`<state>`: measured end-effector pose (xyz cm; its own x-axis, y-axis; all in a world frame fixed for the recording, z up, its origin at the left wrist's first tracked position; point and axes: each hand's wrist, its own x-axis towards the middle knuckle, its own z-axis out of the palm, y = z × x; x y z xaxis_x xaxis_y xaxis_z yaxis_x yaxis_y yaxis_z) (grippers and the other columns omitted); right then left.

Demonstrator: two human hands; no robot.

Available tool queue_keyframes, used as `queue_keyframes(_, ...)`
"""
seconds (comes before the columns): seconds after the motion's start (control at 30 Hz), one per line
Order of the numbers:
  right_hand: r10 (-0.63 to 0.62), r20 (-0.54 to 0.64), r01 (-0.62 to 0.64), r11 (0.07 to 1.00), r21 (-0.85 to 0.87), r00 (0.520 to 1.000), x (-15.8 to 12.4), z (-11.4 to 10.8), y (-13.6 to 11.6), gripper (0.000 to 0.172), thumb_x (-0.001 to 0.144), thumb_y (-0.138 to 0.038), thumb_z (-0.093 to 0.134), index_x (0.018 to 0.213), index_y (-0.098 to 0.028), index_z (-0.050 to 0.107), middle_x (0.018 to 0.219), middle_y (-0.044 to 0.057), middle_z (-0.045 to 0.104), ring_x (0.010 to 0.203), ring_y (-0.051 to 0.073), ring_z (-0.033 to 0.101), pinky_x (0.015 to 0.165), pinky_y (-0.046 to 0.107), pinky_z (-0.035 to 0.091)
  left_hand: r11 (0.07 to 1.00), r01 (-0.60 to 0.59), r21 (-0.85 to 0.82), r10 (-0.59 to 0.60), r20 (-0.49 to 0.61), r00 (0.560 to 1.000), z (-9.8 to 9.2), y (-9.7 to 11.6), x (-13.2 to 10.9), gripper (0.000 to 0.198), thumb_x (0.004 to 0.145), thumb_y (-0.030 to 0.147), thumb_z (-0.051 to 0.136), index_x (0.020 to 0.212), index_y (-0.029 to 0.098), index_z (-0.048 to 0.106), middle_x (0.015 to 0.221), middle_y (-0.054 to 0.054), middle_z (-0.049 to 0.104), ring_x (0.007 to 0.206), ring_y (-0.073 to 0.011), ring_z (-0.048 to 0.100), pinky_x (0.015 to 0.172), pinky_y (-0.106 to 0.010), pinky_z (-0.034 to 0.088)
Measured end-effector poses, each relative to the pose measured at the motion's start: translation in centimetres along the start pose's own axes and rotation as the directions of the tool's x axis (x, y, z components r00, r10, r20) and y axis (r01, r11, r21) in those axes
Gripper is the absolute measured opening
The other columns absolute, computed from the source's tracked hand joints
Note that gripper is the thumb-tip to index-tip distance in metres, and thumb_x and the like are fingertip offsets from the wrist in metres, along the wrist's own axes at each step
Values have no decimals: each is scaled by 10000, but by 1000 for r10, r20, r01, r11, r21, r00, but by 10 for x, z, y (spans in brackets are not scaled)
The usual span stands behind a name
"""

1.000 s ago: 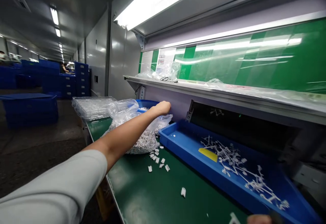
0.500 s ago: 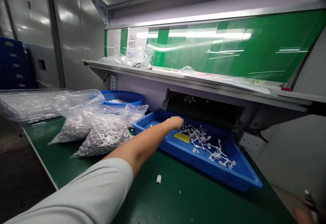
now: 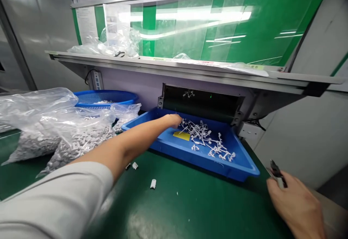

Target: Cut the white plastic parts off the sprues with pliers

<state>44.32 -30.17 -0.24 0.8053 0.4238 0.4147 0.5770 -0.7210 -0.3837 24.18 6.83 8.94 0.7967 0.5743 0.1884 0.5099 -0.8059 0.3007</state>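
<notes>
My left hand (image 3: 173, 120) reaches over the blue tray (image 3: 174, 151), at the left end of a heap of white plastic sprues (image 3: 200, 132). Its fingers are curled together, and what they hold, if anything, is hidden. A yellow label (image 3: 181, 135) lies in the tray just below that hand. At the lower right, beyond the tray's corner, my right hand (image 3: 297, 199) is wrapped around a pair of side cutters (image 3: 276, 172), with the dark jaws pointing up. A small white plastic piece (image 3: 153, 184) rests on the green table.
Clear bags of small white parts (image 3: 81, 135) stand at the left, before a blue basket (image 3: 108, 97). Behind the tray is a dark opening (image 3: 201, 101) in the wall. A shelf (image 3: 168, 65) runs above, with plastic bags on it. Another white piece (image 3: 135, 165) lies near my left forearm.
The view has shifted right and down. My right hand with the side cutters has come up into fuller view. My left hand stays at the left end of the sprue heap.
</notes>
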Motion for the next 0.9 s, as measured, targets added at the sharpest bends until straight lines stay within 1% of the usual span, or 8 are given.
queue_keyframes(0.13, -100, -189, 121, 988, 100, 977, -21, -13, -40, 374, 863, -404, 440, 1174, -269, 600, 1195, 74, 630, 1026, 322, 601, 791, 418, 460, 992, -7, -129, 3, -30, 1000, -22, -2, -63, 140, 821, 211, 633, 851, 77, 662, 811, -118, 668, 813, -202, 652, 766, -271, 525)
queue_keyframes(0.2, -204, -231, 252, 946, 202, 951, -41, -16, -67, 354, 844, -416, 482, 1136, -278, 626, 1139, 38, 659, 999, 287, 625, 793, 380, 478, 937, -46, -347, 28, -56, 998, -18, 0, -108, 276, 932, 317, 482, 1003, 100, 637, 876, -100, 670, 736, -151, 646, 675, -251, 548)
queue_keyframes(0.27, -375, -199, 419, 864, 281, 906, -68, -16, -95, 339, 835, -429, 506, 1106, -278, 642, 1095, 12, 676, 968, 248, 645, 792, 333, 499, 706, -98, -702, 46, -92, 995, -3, 4, -153, 341, 930, 374, 498, 1083, 96, 622, 917, -97, 661, 733, -140, 635, 640, -258, 566)
queue_keyframes(0.33, -531, -98, 532, 785, 317, 842, -94, -15, -122, 314, 846, -409, 500, 1098, -283, 638, 1082, -4, 679, 946, 215, 653, 766, 291, 516, 476, -108, -873, 32, -106, 994, 17, 11, -190, 368, 881, 374, 592, 1114, 92, 638, 898, -86, 654, 728, -136, 624, 628, -261, 573)
queue_keyframes(0.4, -598, 55, 555, 772, 310, 800, -115, -13, -142, 287, 862, -361, 468, 1095, -298, 624, 1053, -18, 683, 902, 191, 658, 691, 261, 527, 411, -126, -903, 28, -125, 992, 35, 20, -213, 355, 876, 357, 610, 1115, 100, 662, 882, -75, 651, 708, -126, 621, 632, -254, 573)
queue_keyframes(0.53, -617, 223, 572, 786, 236, 755, -130, -7, -160, 314, 861, -296, 419, 1112, -286, 607, 1055, 2, 679, 916, 202, 652, 673, 276, 537, 533, -300, -791, 141, -266, 953, 50, 31, -230, 306, 940, 294, 523, 1139, 118, 675, 962, -79, 652, 706, -107, 640, 724, -246, 563)
queue_keyframes(0.67, -658, 190, 629, 753, 192, 729, -125, 3, -153, 327, 843, -269, 428, 1123, -279, 598, 1056, 15, 674, 930, 220, 647, 701, 310, 536, 615, -421, -667, 271, -323, 907, 48, 33, -233, 312, 953, 235, 496, 1184, 98, 654, 988, -95, 657, 739, -113, 661, 761, -227, 548)
queue_keyframes(0.9, -713, 117, 692, 700, 175, 691, -122, 14, -143, 291, 831, -248, 452, 1092, -273, 578, 960, 12, 672, 862, 221, 647, 738, 347, 528, 612, -477, -630, 326, -349, 879, 48, 33, -236, 301, 965, 213, 469, 1164, 86, 655, 984, -105, 664, 740, -109, 667, 760, -202, 543)
